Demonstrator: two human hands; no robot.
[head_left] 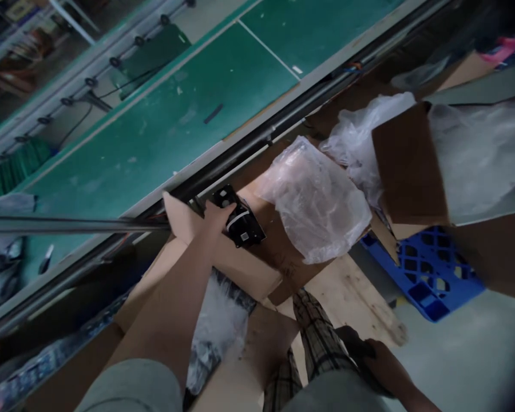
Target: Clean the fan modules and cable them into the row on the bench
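My left hand (215, 218) reaches forward over an open cardboard box (240, 269) and is closed on a small black part (241, 224) with a white band. The part hangs just above the box flap, near the conveyor's rail. My right hand (357, 343) is low at the bottom right, beside my plaid trouser leg (315, 337). It looks dark and its fingers do not show clearly. A clear plastic bag (315, 200) lies crumpled in the box to the right of the black part.
A green conveyor belt (175, 120) with a metal rail (249, 143) runs diagonally across the top. More cardboard boxes (407, 166) with plastic liners stand on the right. A blue plastic pallet (433, 274) and a wooden board (352, 297) lie on the floor.
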